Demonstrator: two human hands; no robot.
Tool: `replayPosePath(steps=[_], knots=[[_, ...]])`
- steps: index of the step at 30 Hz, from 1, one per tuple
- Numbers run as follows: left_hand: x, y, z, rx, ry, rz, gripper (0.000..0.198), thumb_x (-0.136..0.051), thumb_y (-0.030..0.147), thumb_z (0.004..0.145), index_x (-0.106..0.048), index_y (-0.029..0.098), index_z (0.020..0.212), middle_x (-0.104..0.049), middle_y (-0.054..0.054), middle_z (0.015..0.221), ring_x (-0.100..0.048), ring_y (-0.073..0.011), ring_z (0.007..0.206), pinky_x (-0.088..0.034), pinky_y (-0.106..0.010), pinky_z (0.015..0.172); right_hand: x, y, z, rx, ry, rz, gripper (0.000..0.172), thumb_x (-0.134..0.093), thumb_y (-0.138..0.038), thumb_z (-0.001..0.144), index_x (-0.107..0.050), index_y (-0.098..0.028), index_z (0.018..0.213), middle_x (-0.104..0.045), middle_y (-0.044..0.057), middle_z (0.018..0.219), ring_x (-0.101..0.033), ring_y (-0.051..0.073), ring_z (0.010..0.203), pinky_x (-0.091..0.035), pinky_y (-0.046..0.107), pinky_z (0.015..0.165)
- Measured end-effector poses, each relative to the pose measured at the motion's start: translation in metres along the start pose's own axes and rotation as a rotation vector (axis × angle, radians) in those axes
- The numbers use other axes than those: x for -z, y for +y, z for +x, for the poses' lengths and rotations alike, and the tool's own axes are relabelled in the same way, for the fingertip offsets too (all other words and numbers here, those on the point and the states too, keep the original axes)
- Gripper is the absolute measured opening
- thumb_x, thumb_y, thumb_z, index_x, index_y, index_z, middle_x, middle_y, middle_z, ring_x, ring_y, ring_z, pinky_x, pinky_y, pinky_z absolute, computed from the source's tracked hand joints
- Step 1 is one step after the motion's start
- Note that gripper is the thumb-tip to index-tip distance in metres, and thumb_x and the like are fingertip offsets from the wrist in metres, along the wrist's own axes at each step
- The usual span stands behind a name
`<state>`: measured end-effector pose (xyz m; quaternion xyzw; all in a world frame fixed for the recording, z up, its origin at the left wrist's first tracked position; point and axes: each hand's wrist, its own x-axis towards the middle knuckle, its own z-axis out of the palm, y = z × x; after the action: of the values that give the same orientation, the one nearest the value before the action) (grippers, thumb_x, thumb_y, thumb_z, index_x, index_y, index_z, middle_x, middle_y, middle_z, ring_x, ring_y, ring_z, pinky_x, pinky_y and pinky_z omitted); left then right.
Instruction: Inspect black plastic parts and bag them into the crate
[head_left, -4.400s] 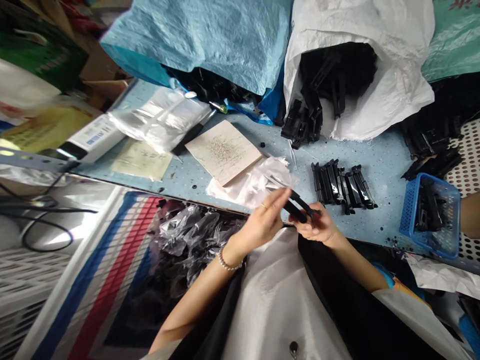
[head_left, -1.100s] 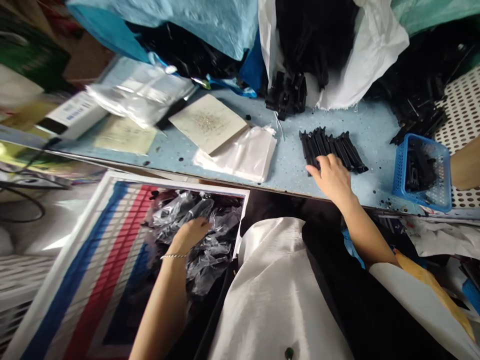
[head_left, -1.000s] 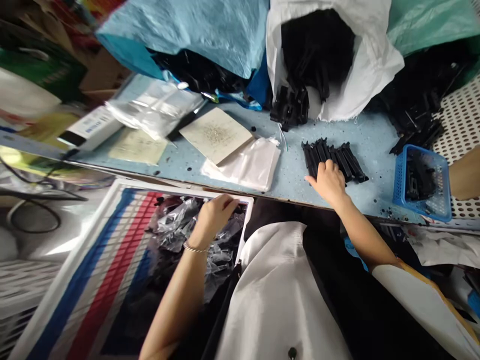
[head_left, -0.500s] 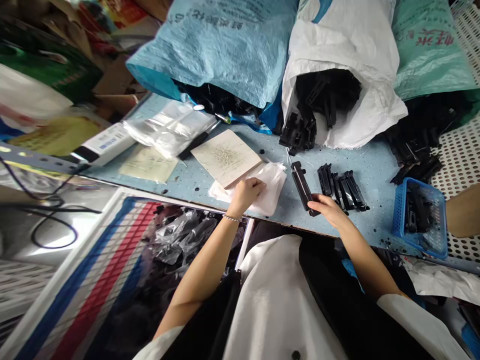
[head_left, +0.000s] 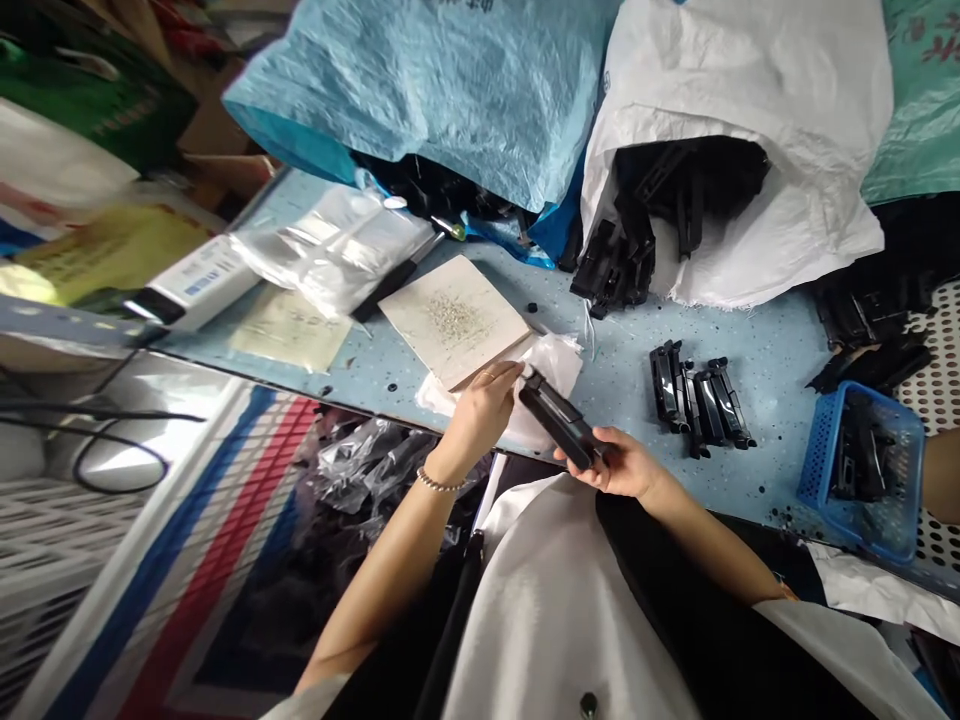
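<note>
My right hand (head_left: 619, 462) grips the lower end of a long black plastic part (head_left: 553, 415), which slants up and left over the bench edge. Its upper end is close to the fingertips of my left hand (head_left: 484, 408). That hand is closed in a pinch on a clear plastic bag (head_left: 564, 358), at the top of a thin stack. Just behind lies a square pale board (head_left: 457, 318) sprinkled with tiny grains. To the right, several similar black parts (head_left: 699, 396) lie in a row on the blue bench.
A blue sack (head_left: 442, 90) and a white sack (head_left: 750, 80) spill black parts at the back. At right stands a blue basket (head_left: 814, 460) of parts, with another person's arm (head_left: 941, 480) beside it. Packed clear bags (head_left: 337, 245) lie left. Below is a striped bin (head_left: 202, 540).
The black part has come off the bench in my right hand and moved left, up to my left hand. My view has shifted slightly.
</note>
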<state>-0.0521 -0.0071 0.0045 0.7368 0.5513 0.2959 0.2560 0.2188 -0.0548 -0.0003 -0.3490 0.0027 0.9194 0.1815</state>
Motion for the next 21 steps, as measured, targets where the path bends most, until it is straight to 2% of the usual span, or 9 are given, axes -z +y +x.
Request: replayPosePath(steps=[2,5,8,11,14,16,18,20,21], knots=[[-0.001,0.007,-0.002,-0.022,0.035,0.021,0.047,-0.041,0.011,0.097,-0.062,0.016,0.14,-0.065,-0.015,0.138,-0.061,-0.0273,0.132,-0.052,-0.045,0.114,-0.004,-0.002,0.012,-0.092,-0.039,0.063,0.042,-0.047,-0.046,0.102,-0.067,-0.01,0.109,-0.071,0.011,0.086,-0.058,0.012,0.061,-0.05,0.018,0.045],[-0.001,0.029,-0.013,-0.14,0.018,-0.017,0.055,-0.041,0.009,0.099,-0.05,0.022,0.152,-0.06,-0.014,0.145,-0.058,-0.0253,0.137,-0.05,-0.043,0.117,-0.012,-0.008,0.026,-0.075,-0.061,0.083,0.051,-0.042,-0.056,0.101,-0.064,-0.011,0.109,-0.067,0.007,0.079,-0.047,0.01,0.054,-0.044,0.017,0.039],[-0.004,0.057,-0.03,-0.27,-0.054,-0.182,0.063,-0.043,0.006,0.1,-0.039,0.029,0.159,-0.057,-0.014,0.147,-0.059,-0.0225,0.136,-0.053,-0.038,0.114,-0.02,-0.016,0.03,0.159,0.053,-0.152,0.045,-0.049,-0.059,0.097,-0.062,-0.017,0.095,-0.064,0.003,0.074,-0.048,0.011,0.058,-0.044,0.018,0.043],[-0.014,0.073,-0.041,-0.315,-0.14,-0.332,0.066,-0.044,0.005,0.099,-0.035,0.029,0.161,-0.057,-0.014,0.145,-0.06,-0.0217,0.134,-0.055,-0.037,0.111,-0.031,-0.017,0.023,0.419,0.219,-0.443,0.032,-0.07,-0.048,0.087,-0.058,-0.019,0.079,-0.057,-0.002,0.067,-0.052,0.012,0.063,-0.049,0.022,0.056],[-0.03,0.076,-0.039,-0.324,-0.151,-0.279,0.065,-0.047,0.007,0.098,-0.037,0.024,0.159,-0.055,-0.017,0.145,-0.057,-0.0257,0.137,-0.056,-0.041,0.11,-0.044,-0.01,0.008,0.632,0.347,-0.737,0.022,-0.078,-0.034,0.082,-0.065,-0.02,0.092,-0.063,-0.002,0.081,-0.059,0.014,0.078,-0.051,0.024,0.071],[-0.031,0.078,-0.037,-0.345,-0.103,-0.209,0.058,-0.05,0.01,0.099,-0.044,0.024,0.154,-0.059,-0.016,0.139,-0.062,-0.0259,0.131,-0.059,-0.041,0.106,-0.051,-0.004,-0.005,0.725,0.332,-0.993,0.033,-0.077,-0.032,0.083,-0.066,-0.021,0.112,-0.068,0.002,0.101,-0.063,0.018,0.093,-0.053,0.028,0.084],[-0.015,0.082,-0.04,-0.313,-0.054,-0.178,0.048,-0.053,0.015,0.099,-0.054,0.026,0.146,-0.066,-0.012,0.13,-0.069,-0.0234,0.12,-0.061,-0.038,0.103,-0.054,-0.003,-0.019,0.668,0.187,-1.149,0.046,-0.076,-0.036,0.086,-0.063,-0.021,0.127,-0.069,0.005,0.114,-0.066,0.02,0.101,-0.054,0.032,0.09],[0.022,0.082,-0.057,-0.198,-0.064,-0.141,0.041,-0.056,0.023,0.1,-0.06,0.029,0.139,-0.071,-0.008,0.125,-0.072,-0.0229,0.113,-0.061,-0.036,0.102,-0.05,-0.011,-0.035,0.566,0.078,-1.239,0.047,-0.069,-0.043,0.093,-0.062,-0.023,0.136,-0.071,0.006,0.117,-0.069,0.021,0.103,-0.056,0.035,0.092],[0.045,0.077,-0.07,-0.122,-0.096,-0.098,0.038,-0.058,0.029,0.099,-0.063,0.032,0.136,-0.072,-0.006,0.125,-0.073,-0.024,0.112,-0.062,-0.037,0.101,-0.046,-0.019,-0.043,0.565,0.098,-1.294,0.044,-0.064,-0.045,0.097,-0.063,-0.024,0.136,-0.072,0.006,0.117,-0.069,0.021,0.104,-0.056,0.035,0.092]])
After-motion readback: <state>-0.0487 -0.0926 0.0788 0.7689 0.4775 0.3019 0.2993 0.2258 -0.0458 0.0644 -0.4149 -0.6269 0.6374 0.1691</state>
